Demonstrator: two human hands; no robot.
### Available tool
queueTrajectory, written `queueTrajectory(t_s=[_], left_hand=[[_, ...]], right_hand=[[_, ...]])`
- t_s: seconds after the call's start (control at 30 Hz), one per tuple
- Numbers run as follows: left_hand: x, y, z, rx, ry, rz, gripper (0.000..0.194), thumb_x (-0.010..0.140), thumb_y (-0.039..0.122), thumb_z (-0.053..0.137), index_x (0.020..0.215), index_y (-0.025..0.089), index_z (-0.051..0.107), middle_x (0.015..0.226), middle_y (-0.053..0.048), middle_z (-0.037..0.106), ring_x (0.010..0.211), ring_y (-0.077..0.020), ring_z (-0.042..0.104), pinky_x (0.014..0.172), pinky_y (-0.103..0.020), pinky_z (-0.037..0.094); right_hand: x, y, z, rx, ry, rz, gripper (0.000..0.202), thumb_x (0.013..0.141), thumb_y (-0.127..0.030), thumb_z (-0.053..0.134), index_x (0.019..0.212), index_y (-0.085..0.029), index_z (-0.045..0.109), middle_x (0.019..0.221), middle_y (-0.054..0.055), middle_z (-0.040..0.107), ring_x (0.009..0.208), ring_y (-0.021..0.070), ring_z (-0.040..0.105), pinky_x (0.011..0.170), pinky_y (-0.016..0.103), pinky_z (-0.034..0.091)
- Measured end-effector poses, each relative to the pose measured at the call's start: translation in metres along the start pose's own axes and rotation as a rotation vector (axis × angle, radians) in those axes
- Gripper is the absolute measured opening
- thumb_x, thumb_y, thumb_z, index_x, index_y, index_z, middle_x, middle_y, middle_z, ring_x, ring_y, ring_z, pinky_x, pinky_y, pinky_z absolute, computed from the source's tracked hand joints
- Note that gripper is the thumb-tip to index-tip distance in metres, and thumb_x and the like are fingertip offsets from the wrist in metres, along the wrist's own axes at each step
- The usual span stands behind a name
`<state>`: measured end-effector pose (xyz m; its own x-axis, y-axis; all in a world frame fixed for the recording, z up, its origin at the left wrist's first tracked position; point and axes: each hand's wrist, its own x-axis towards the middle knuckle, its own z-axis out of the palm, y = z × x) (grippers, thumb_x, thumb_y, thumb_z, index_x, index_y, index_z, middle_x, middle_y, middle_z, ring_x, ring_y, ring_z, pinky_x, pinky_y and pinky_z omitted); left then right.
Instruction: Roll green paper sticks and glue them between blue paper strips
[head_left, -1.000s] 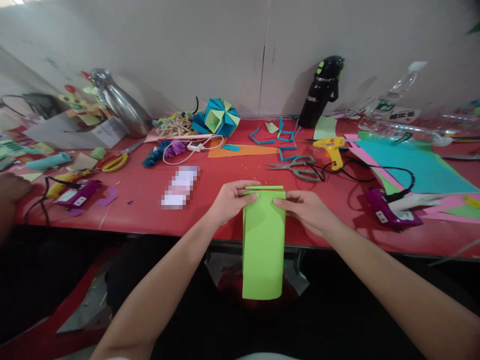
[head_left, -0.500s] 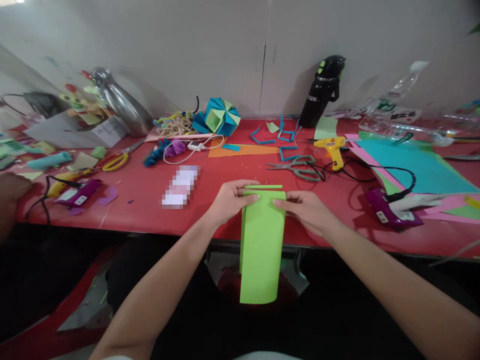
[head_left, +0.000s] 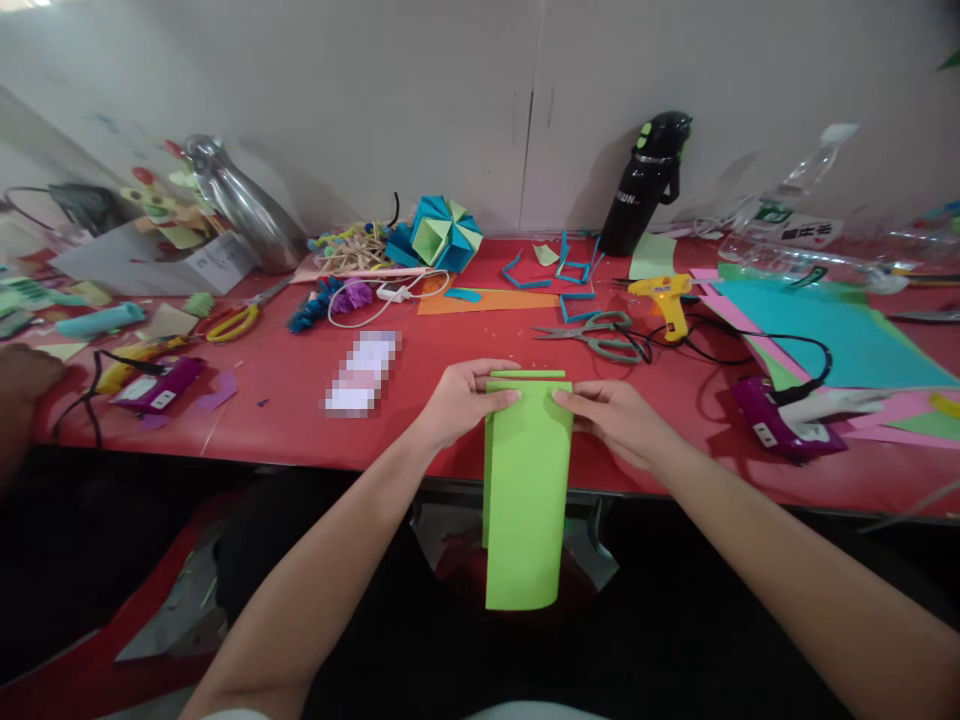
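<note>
The green paper is hanging down in front of the person, its low end dangling past the near edge of the red table. That end is swinging a tiny bit to the right since half a second ago. At the paper's top left, the left hand is pinching it, thumb in front. At its top right, the right hand is pinching too, its thumb sitting a little nearer the paper's side than before. So the hands are probably just fixing their hold, and the work is moving on only a little. Behind the paper's top, a thin green edge is peeking out. Beyond the paper, to its right, grey scissors are lying still
</note>
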<state>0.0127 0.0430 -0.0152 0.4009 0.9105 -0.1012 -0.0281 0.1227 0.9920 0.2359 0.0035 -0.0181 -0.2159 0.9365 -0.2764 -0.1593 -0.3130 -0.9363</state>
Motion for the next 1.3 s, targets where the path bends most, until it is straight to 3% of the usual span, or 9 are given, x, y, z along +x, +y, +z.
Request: queueTrajectory(t_s=[0.23,0.63,0.9,1.3], left_hand=[[0.0,-0.0018,0.0019,-0.02,0.003,0.037,0.052,0.07,0.03,0.083,0.117,0.014,0.068,0.1,-0.011,0.076,0.09,-0.0243,0.072,0.084,-0.038,0.058],[-0.0019,0.0011,0.0078,0.0,-0.026,0.054,0.049,0.073,0.032,0.08,0.116,0.014,0.068,0.103,-0.011,0.074,0.088,-0.0226,0.07,0.081,-0.035,0.056],[-0.0033,0.0003,0.0082,0.042,-0.025,0.087,0.045,0.077,0.033,0.076,0.119,0.016,0.069,0.11,-0.011,0.074,0.094,-0.0246,0.071,0.084,-0.036,0.057],[-0.003,0.0015,0.0085,0.091,0.028,0.064,0.043,0.078,0.033,0.075,0.117,0.016,0.071,0.107,-0.011,0.075,0.089,-0.0229,0.072,0.08,-0.034,0.057]], right_hand=[[0.0029,0.0052,-0.0013,0.012,0.054,-0.042,0.026,0.072,-0.041,0.082,0.085,-0.019,0.078,0.093,0.007,0.075,0.085,0.0184,0.067,0.085,0.033,0.053],[0.0022,0.0055,0.0026,0.022,0.077,-0.109,0.025,0.071,-0.041,0.082,0.085,-0.02,0.078,0.09,0.007,0.076,0.087,0.0216,0.068,0.088,0.039,0.052],[0.0019,0.007,0.004,0.016,0.101,-0.12,0.023,0.072,-0.039,0.082,0.084,-0.02,0.079,0.089,0.007,0.076,0.088,0.0214,0.068,0.088,0.038,0.052],[0.0012,0.0068,0.0034,0.041,0.093,-0.082,0.022,0.072,-0.04,0.082,0.082,-0.02,0.079,0.09,0.007,0.076,0.086,0.0207,0.068,0.087,0.037,0.053]])
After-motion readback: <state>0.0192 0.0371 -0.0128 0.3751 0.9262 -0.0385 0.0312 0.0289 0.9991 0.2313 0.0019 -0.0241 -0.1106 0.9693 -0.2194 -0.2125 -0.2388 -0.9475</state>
